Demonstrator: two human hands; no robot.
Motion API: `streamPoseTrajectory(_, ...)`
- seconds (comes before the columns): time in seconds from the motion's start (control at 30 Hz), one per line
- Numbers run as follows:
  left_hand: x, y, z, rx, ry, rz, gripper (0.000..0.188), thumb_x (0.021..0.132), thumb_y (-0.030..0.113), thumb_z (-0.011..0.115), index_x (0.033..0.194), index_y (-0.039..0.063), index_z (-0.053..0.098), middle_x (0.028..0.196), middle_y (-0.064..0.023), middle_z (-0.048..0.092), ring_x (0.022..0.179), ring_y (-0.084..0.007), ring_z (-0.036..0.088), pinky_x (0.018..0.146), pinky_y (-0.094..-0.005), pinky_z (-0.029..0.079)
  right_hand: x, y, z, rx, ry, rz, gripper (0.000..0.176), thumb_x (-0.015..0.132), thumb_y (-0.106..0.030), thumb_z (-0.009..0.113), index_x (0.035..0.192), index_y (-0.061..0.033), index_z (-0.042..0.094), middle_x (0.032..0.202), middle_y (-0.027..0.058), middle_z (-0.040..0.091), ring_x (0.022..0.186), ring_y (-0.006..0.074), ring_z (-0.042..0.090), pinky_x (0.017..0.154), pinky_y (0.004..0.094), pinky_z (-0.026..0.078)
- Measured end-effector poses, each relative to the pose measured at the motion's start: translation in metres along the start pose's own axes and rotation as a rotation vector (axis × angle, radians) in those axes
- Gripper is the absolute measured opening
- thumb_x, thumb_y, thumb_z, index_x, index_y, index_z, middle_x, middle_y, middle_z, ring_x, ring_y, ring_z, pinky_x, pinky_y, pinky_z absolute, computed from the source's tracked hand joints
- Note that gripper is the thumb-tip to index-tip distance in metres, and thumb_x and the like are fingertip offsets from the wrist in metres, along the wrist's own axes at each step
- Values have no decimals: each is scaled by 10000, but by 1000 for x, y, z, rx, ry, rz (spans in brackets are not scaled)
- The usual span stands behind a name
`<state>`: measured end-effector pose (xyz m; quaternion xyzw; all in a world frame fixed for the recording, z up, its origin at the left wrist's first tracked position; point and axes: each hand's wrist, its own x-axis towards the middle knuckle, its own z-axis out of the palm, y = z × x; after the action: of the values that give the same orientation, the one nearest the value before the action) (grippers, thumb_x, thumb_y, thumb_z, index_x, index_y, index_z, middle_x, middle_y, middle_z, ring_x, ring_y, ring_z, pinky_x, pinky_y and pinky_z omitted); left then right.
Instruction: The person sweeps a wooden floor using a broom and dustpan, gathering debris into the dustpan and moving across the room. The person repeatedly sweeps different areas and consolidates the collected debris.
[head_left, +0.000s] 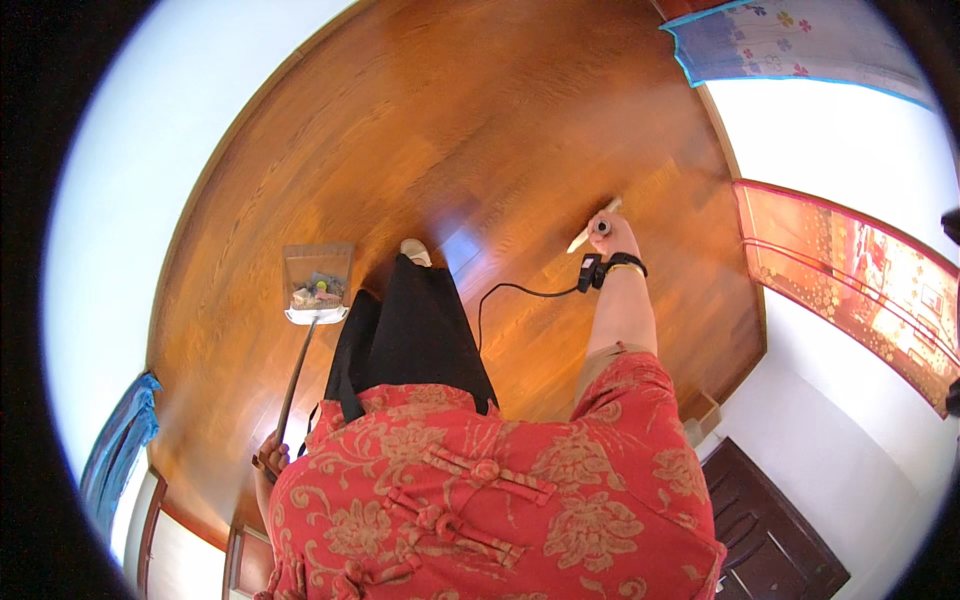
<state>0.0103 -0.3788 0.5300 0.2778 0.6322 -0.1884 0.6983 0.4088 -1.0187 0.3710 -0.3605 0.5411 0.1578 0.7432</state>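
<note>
My left hand (272, 454) is closed around the long handle (297, 369) of a dustpan, low at my left side. The dustpan's transparent scoop (318, 259) has a white rear edge and is over the wood floor, left of my feet. Inside it lies a small heap of mixed litter (319, 291), with a bright yellow-green piece among it. My right hand (616, 234) reaches out to the right and grips an upright stick handle (602, 226), seen end-on. A pale strip, apparently a broom head (577, 241), shows below that hand, partly hidden by it.
The glossy wood floor (450, 135) runs to white walls on both sides. A blue curtain (120, 442) hangs at left, a patterned cloth (795, 45) at upper right, and a red-edged sheer curtain (847, 277) at right. A dark door (772, 525) stands lower right. A black cable (517, 286) trails from my right wrist device.
</note>
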Motion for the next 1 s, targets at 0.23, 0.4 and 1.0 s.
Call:
streamPoseTrajectory(0.23,-20,-11,28,-11,97,-1,389,796,154,537,1154,53,425,615,-19,505,391,-81,416,304,-187,321,48,-13,96,-534,-57,-169,283,781,-24,465,562,-93,301,523,21,302,410,114,247,361,294,169)
streamPoseTrajectory(0.4,-30,-20,42,-79,74,88,387,795,163,545,1152,68,430,622,-8,498,389,-73,400,311,-177,314,72,6,175,-1127,-55,-162,233,760,-61,509,548,-27,419,511,70,439,432,149,406,390,309,296)
streamPoseTrajectory(1.0,5,-28,-32,-176,68,193,346,777,199,561,1073,46,469,655,-16,508,445,-56,390,377,-157,292,-57,274,267,-2185,-593,-385,407,770,-128,494,1002,194,407,720,237,572,572,283,570,459,360,458)
